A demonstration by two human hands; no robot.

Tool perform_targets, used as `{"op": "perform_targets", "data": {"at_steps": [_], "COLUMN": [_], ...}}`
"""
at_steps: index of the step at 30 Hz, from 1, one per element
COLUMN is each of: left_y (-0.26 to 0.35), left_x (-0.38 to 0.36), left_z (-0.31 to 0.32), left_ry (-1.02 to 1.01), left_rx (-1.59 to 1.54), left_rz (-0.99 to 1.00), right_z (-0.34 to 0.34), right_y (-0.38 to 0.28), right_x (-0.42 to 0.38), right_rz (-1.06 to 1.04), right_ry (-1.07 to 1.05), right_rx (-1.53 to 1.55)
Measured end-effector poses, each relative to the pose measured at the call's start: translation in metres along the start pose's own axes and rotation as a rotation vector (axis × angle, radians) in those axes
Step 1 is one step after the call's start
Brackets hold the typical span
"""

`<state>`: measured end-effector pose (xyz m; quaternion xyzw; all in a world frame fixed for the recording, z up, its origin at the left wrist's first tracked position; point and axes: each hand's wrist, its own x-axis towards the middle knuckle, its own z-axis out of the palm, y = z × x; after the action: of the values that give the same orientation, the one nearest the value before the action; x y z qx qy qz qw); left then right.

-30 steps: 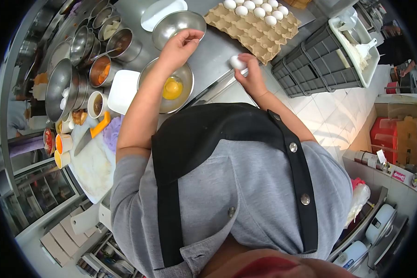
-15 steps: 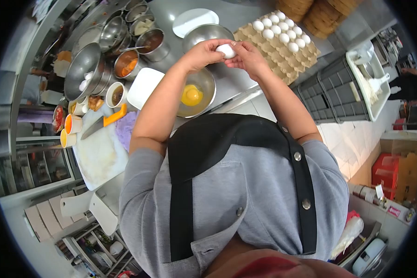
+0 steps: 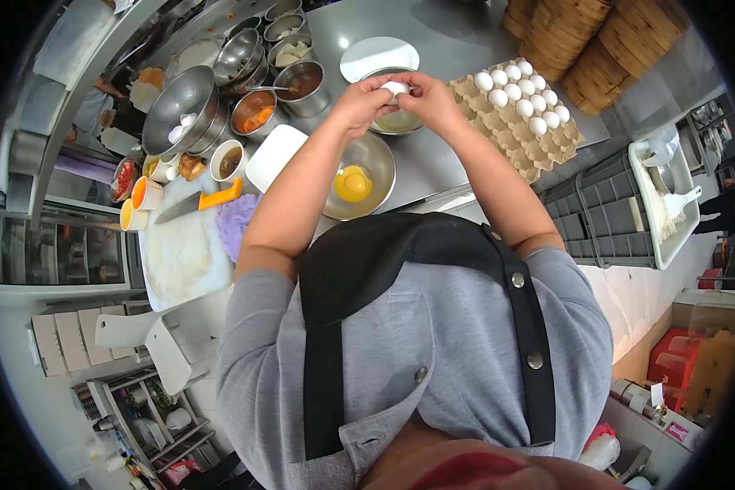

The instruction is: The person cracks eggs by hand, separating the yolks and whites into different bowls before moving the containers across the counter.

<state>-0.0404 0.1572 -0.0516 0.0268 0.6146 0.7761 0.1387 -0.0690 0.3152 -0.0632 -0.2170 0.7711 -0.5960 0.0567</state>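
Note:
My left hand (image 3: 364, 104) and my right hand (image 3: 429, 103) meet around a white egg (image 3: 395, 87), fingers of both closed on its shell. They hold it above a steel bowl (image 3: 401, 131), where clear pale liquid shows at the bottom. Nearer to me stands a second steel bowl (image 3: 389, 186) with yellow egg yolk (image 3: 353, 184) in it. Right of my hands lies a cardboard egg tray (image 3: 510, 139); several white eggs (image 3: 524, 88) fill its far part, and the near cups are bare.
Beyond my hands lies a white oval plate (image 3: 379, 57). On the left are a white square dish (image 3: 274, 160), a large bowl with eggshells (image 3: 157, 124), sauce pots (image 3: 304, 88), and an orange-handled knife (image 3: 220, 194) on a cutting board (image 3: 184, 261). Bamboo steamers (image 3: 629, 53) stand at back right.
My view has shifted, so the counter appears lower and farther right. Both hands have turned the egg and closed in tighter around it, thumbs together, over the far bowl.

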Motion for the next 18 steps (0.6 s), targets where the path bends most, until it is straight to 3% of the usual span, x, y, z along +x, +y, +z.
{"op": "perform_targets", "data": {"at_steps": [16, 18], "left_y": [-0.019, -0.019], "left_x": [0.053, 0.053], "left_z": [-0.004, -0.002], "left_ry": [0.191, 0.206], "left_rx": [-0.009, 0.033], "left_rz": [-0.126, -0.143], "right_z": [0.008, 0.010], "right_y": [0.030, 0.034], "right_x": [0.031, 0.034], "right_rz": [0.024, -0.065], "right_ry": [0.078, 0.106], "right_rx": [-0.267, -0.349]}}
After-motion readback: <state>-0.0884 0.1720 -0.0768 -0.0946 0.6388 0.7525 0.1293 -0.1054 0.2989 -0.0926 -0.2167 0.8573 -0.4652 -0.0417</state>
